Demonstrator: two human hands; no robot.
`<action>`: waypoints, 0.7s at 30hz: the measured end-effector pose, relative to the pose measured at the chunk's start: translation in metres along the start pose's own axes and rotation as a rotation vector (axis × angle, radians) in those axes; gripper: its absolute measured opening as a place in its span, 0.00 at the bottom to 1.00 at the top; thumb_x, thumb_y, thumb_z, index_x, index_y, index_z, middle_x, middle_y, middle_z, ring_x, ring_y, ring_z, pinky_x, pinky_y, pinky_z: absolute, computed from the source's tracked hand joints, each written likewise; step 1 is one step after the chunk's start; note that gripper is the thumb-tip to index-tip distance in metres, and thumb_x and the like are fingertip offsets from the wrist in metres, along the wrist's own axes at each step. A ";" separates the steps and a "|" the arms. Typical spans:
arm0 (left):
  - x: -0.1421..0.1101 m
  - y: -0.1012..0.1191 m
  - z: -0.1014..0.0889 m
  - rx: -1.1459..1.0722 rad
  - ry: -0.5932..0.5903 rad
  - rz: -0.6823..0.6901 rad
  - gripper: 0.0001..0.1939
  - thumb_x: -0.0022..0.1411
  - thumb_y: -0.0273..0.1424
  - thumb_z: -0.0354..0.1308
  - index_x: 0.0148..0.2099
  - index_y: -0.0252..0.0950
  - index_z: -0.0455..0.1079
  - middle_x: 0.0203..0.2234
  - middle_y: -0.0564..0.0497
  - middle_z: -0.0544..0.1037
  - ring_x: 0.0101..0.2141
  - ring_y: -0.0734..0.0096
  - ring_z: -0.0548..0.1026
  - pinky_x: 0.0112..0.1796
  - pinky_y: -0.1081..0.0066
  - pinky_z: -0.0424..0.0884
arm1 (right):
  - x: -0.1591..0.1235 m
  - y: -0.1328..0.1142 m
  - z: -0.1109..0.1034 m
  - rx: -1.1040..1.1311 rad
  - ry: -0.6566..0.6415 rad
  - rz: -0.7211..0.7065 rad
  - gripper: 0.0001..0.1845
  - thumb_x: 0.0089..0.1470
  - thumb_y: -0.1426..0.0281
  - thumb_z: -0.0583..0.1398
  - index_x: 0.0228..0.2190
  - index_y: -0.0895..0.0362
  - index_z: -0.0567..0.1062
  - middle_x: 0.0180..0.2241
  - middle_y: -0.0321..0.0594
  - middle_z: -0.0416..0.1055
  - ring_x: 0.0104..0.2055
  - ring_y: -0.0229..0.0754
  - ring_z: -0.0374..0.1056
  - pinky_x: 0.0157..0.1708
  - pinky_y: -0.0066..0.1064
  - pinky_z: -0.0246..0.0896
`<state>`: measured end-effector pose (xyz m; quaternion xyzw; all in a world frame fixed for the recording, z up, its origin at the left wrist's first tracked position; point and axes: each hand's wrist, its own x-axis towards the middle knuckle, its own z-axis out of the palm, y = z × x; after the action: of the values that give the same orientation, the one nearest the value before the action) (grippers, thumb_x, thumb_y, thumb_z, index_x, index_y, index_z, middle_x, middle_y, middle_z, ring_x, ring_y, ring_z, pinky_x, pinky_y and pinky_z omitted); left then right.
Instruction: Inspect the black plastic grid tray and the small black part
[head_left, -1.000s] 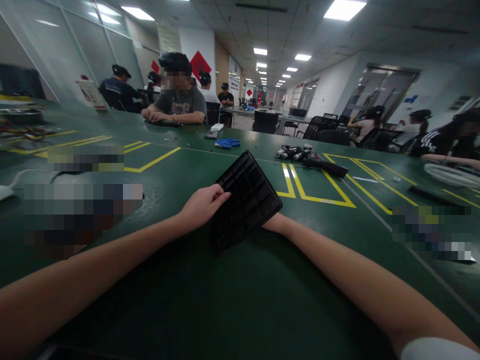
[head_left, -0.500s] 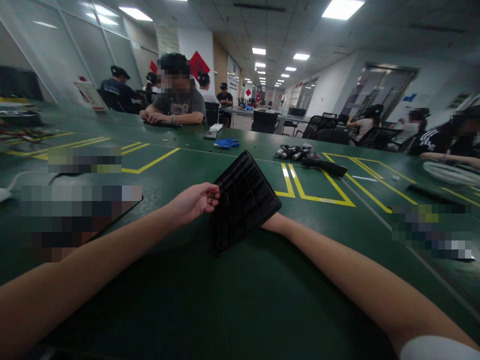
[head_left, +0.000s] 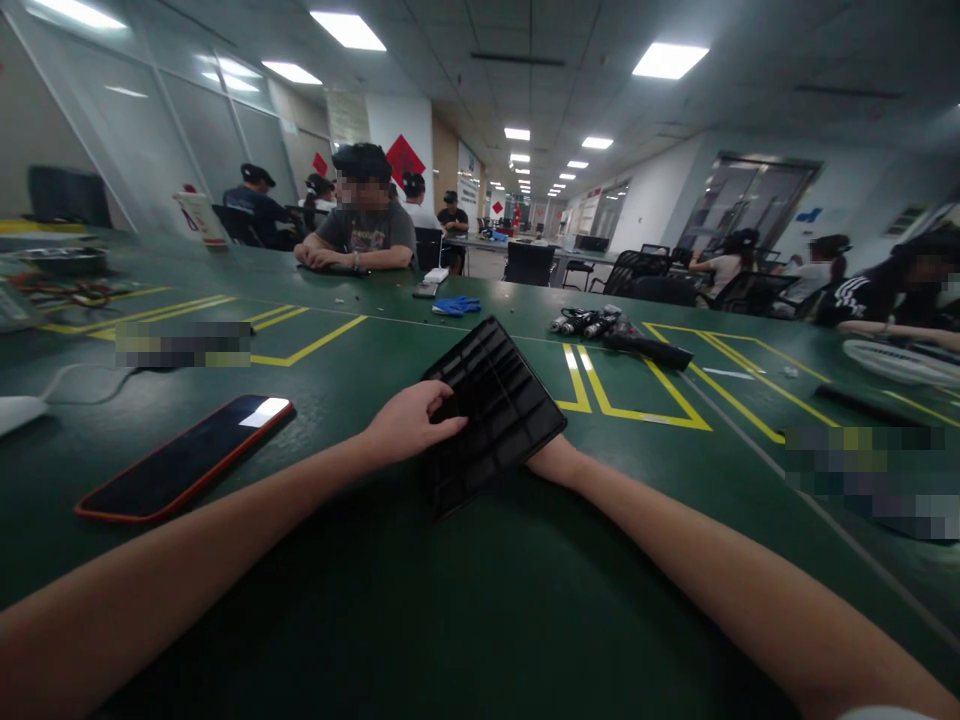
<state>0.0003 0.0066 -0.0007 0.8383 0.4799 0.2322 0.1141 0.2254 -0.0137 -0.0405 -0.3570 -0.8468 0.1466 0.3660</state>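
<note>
Black gridded plastic tray tilted beside loosely parted left fingers, filling unclear; right hand behind it, fingers hidden, grip unclear.

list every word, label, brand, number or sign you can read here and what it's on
No text can be read with certainty.
Red diamond sign on the pillar: marks too blurred to read.
Print on the shirt of the person across the table: too blurred.
White bottle: markings too small.
Wall panel in the background: too small.
Black tray and phone: no readable text.
</note>
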 end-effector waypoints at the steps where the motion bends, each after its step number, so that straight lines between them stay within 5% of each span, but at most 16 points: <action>1: 0.003 -0.005 -0.005 0.041 0.021 -0.031 0.22 0.51 0.47 0.54 0.40 0.35 0.68 0.31 0.47 0.71 0.32 0.63 0.70 0.31 0.69 0.63 | -0.004 0.004 -0.008 -0.058 0.023 0.041 0.18 0.51 0.66 0.55 0.45 0.54 0.69 0.45 0.45 0.68 0.51 0.49 0.60 0.53 0.47 0.56; 7: 0.032 -0.061 -0.039 0.306 0.097 -0.304 0.23 0.48 0.51 0.54 0.31 0.35 0.69 0.30 0.43 0.74 0.34 0.55 0.72 0.30 0.68 0.62 | -0.057 0.047 -0.083 -0.453 0.184 0.436 0.20 0.49 0.67 0.56 0.46 0.58 0.67 0.45 0.47 0.68 0.51 0.51 0.59 0.52 0.48 0.55; 12: 0.054 -0.097 -0.053 0.384 0.049 -0.488 0.22 0.45 0.51 0.55 0.24 0.34 0.67 0.29 0.34 0.75 0.37 0.42 0.72 0.31 0.61 0.64 | -0.101 0.080 -0.124 -0.634 0.170 0.661 0.17 0.48 0.65 0.56 0.40 0.59 0.68 0.42 0.50 0.68 0.49 0.54 0.61 0.49 0.47 0.59; 16: 0.058 -0.101 -0.056 0.388 0.032 -0.496 0.22 0.50 0.48 0.53 0.27 0.30 0.69 0.32 0.30 0.74 0.38 0.38 0.72 0.34 0.56 0.66 | -0.105 0.085 -0.129 -0.750 0.141 0.710 0.15 0.49 0.63 0.54 0.38 0.57 0.68 0.43 0.49 0.69 0.50 0.57 0.61 0.47 0.57 0.57; 19: 0.050 -0.083 -0.049 0.350 0.173 -0.316 0.18 0.59 0.35 0.44 0.38 0.27 0.70 0.37 0.34 0.74 0.43 0.45 0.71 0.41 0.57 0.65 | -0.094 0.067 -0.116 -0.883 0.166 0.627 0.19 0.49 0.62 0.55 0.41 0.59 0.68 0.51 0.52 0.63 0.58 0.63 0.51 0.50 0.68 0.46; 21: 0.039 -0.062 -0.035 0.317 0.229 -0.208 0.19 0.60 0.27 0.40 0.47 0.28 0.67 0.42 0.38 0.74 0.47 0.55 0.69 0.46 0.63 0.64 | -0.085 0.043 -0.100 -0.811 0.149 0.546 0.22 0.50 0.61 0.55 0.45 0.60 0.66 0.54 0.53 0.60 0.60 0.60 0.49 0.54 0.65 0.45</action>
<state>-0.0469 0.0711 0.0146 0.7600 0.6040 0.2345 -0.0510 0.3603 -0.0455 -0.0372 -0.6889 -0.6828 -0.1304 0.2055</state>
